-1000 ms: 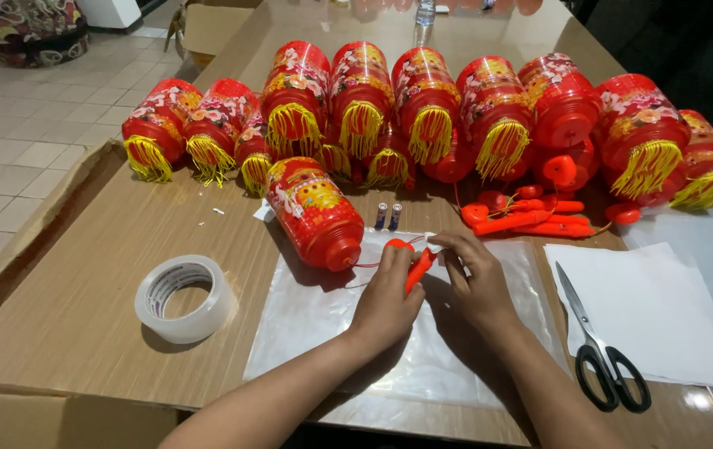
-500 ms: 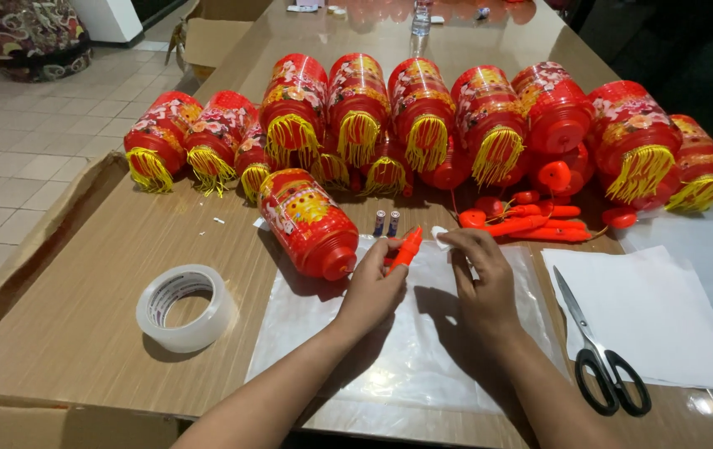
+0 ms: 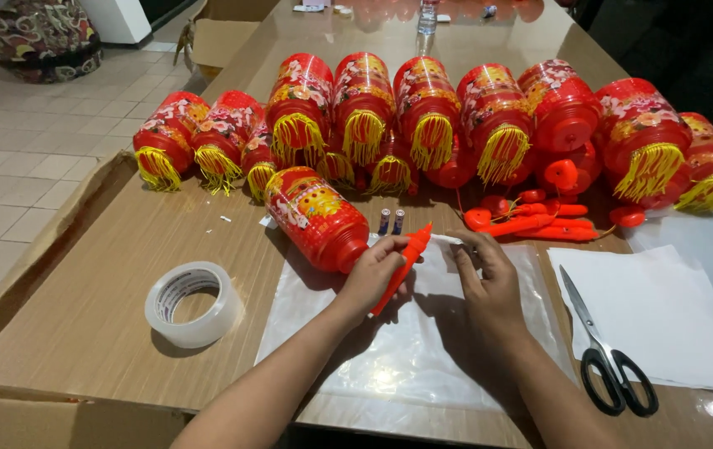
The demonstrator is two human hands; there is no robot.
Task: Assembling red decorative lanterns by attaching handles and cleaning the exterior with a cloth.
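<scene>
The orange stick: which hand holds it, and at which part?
The left hand holds the orange stick around its middle, tip up. The right hand rests on the clear plastic sheet, seemingly holding nothing.
</scene>
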